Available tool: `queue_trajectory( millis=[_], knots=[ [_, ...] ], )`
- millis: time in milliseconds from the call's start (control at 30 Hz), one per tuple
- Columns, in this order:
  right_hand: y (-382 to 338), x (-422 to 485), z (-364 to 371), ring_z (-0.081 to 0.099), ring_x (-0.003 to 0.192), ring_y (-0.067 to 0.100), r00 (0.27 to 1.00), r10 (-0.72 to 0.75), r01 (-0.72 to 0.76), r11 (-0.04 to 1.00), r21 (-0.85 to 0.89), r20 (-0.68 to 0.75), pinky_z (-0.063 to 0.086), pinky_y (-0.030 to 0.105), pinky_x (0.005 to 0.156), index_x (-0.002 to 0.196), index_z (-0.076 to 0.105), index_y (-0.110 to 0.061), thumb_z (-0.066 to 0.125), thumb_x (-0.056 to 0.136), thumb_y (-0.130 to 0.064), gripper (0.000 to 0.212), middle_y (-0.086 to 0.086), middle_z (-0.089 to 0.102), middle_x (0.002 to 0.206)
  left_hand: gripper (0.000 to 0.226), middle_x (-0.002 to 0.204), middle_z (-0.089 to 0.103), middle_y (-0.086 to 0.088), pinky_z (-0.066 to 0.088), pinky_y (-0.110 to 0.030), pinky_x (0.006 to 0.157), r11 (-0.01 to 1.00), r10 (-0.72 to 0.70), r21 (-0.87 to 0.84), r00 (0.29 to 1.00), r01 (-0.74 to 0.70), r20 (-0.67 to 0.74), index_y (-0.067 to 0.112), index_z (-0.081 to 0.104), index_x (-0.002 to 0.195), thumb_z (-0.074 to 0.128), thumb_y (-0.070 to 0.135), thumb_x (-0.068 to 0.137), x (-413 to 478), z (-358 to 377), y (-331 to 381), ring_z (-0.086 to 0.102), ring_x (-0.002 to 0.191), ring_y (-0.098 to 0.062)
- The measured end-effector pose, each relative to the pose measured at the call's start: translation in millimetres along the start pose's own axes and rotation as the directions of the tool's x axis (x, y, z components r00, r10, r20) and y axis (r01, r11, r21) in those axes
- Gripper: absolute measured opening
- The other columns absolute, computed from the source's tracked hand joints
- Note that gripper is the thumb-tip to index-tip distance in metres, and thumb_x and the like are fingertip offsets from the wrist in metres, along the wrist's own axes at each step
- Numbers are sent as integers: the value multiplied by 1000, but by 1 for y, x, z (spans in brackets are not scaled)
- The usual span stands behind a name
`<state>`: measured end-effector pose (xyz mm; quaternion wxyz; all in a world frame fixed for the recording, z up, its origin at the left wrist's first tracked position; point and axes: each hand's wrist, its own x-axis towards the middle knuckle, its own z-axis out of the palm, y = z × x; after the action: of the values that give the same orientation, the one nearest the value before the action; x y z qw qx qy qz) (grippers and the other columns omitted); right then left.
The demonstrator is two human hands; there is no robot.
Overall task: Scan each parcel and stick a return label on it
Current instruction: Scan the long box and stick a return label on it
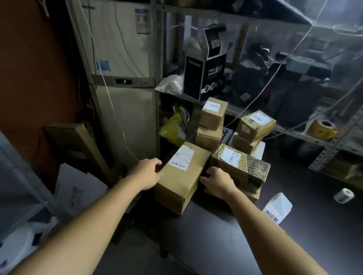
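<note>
A tall brown cardboard parcel (180, 178) with a white shipping label on top stands at the left corner of the dark table (300, 238). My left hand (146, 173) presses its left side and my right hand (217, 183) grips its right side. Behind and to the right, several more taped parcels (241, 165) are stacked, each with a white label. A white strip of labels with printed characters (278, 207) lies on the table to the right of my right hand.
A small white roll (343, 195) lies further right on the table. A yellow tape roll (323, 129) sits on the metal shelf behind. A black "full face mask" box (204, 76) stands on the shelf above the parcels. A tall grey cabinet (121, 118) is at the left.
</note>
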<state>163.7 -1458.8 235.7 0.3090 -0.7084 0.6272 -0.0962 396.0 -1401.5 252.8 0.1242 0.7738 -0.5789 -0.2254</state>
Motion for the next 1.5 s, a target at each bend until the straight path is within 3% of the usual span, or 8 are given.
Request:
queue_trajectory(
  millis=[267,500,667,933,1100,1233,1367,1500],
  knots=[
    [3,92,55,63,97,23,966,237,-254,946,204,102,58,43,85,124,53,-12,65,89,-43,48,4,62,110,66,142,49,-11,40,-33,106,980,-61,-175,984,90,166,18,42,145,64,42,88,106,48,-28,47,130,-27],
    [7,110,74,62,108,28,908,347,-417,694,587,235,62,48,74,125,39,-18,73,87,-23,51,8,56,126,60,135,57,-8,44,-40,106,913,-13,-381,943,146,331,16,45,142,70,22,88,130,71,-35,56,121,-24],
    [6,98,70,61,110,27,912,316,-409,673,617,261,61,45,75,119,40,-21,71,89,-15,44,7,56,126,62,129,57,-10,47,-41,102,879,-34,-439,943,186,332,17,44,138,74,15,84,119,69,-39,57,116,-24],
    [-2,53,62,62,112,27,944,198,-321,733,600,263,59,52,82,130,41,-18,72,88,-15,52,7,57,126,67,122,58,-9,50,-24,73,805,-86,-549,960,225,267,18,41,141,75,11,84,50,63,-43,59,101,-16],
    [-5,-3,35,62,109,25,970,67,-201,756,623,232,61,49,77,126,42,-21,74,86,-15,52,6,57,124,79,102,54,12,41,-9,59,790,-121,-577,976,205,181,22,35,149,76,13,82,-21,46,-25,51,85,8],
    [8,-62,7,63,108,25,980,1,-131,759,637,201,61,48,74,128,43,-18,74,86,-13,52,7,59,122,79,111,57,6,45,-14,59,792,-118,-587,985,170,126,29,38,148,78,16,81,-85,37,8,55,89,3],
    [32,-112,-29,65,105,28,982,-34,-95,756,647,184,61,48,73,129,47,-12,72,87,-13,49,12,61,119,75,120,61,-2,59,-35,71,767,-101,-623,988,150,114,33,42,144,78,13,81,-135,32,51,64,98,-16],
    [67,-149,-72,66,98,25,987,-23,-86,752,654,157,62,40,62,126,47,-11,72,88,-13,45,10,62,114,72,117,64,0,59,-39,62,749,-72,-640,982,170,177,37,43,141,78,16,81,-165,38,103,68,95,-21]
  ],
)
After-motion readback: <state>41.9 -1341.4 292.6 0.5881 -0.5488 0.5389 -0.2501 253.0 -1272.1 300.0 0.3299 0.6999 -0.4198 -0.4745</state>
